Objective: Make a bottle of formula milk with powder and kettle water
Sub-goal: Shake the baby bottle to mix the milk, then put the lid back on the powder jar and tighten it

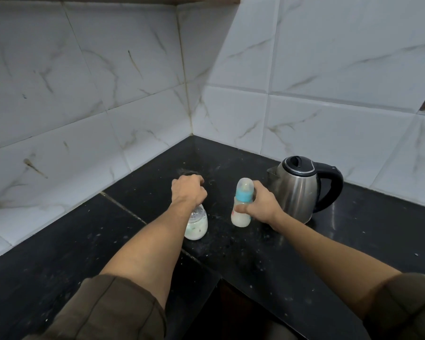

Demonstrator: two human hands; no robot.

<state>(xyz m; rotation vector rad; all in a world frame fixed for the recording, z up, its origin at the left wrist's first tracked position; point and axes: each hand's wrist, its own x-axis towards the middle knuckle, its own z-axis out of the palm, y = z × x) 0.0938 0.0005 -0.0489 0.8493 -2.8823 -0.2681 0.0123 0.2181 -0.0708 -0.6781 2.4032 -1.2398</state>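
Observation:
My right hand [260,204] grips a baby bottle [241,217] standing upright on the black counter [255,253]. The bottle has a blue collar, a clear cap over the teat and milky white liquid inside. A steel kettle [295,190] with a black lid and handle stands just right of that hand, its spout towards the bottle. To the left, a small glass jar [197,225] holds white powder, and its threaded mouth is uncovered. My left hand [188,190] is behind the jar, fingers curled down over a dark round lid [187,172] of which only the far rim shows.
The counter runs into a corner of white marbled wall tiles [133,94]. A grout seam crosses the counter left of the jar. White specks are scattered over the dark surface. The counter's front edge steps inward below my arms.

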